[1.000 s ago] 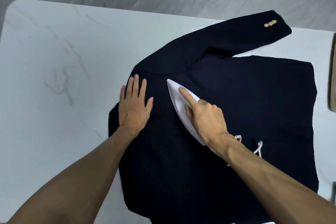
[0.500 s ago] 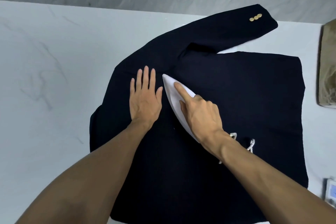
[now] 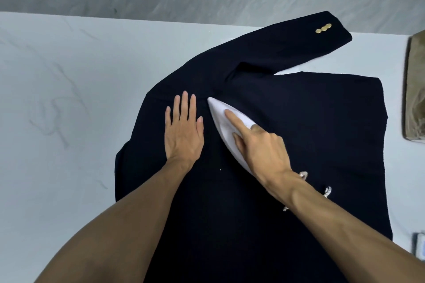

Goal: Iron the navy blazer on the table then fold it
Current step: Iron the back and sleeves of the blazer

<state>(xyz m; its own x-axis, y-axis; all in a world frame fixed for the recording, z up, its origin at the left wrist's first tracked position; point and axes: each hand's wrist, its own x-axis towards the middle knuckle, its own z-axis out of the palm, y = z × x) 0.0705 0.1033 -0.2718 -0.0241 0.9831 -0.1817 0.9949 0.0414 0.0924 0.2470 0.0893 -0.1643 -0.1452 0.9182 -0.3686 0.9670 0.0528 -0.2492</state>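
Observation:
The navy blazer point(image 3: 310, 126) lies flat on the white marble table point(image 3: 57, 122), back side up. One sleeve with three gold buttons point(image 3: 323, 28) stretches toward the far right. My left hand point(image 3: 184, 131) rests flat on the cloth near the shoulder, fingers straight. Just right of it, my right hand point(image 3: 259, 147) grips a white iron point(image 3: 220, 117), index finger stretched along its top. The iron's tip points away from me, close to the shoulder seam. A coiled white cord point(image 3: 327, 192) shows behind my right wrist.
A brown, plastic-wrapped object point(image 3: 416, 89) lies at the table's right edge. A small device point(image 3: 419, 249) sits at the lower right edge. Grey floor runs beyond the table's far edge. The table's left half is bare marble.
My left hand slid right across the blazer, closer to the iron. The iron moved slightly forward toward the shoulder seam. The view shifted left and then down.

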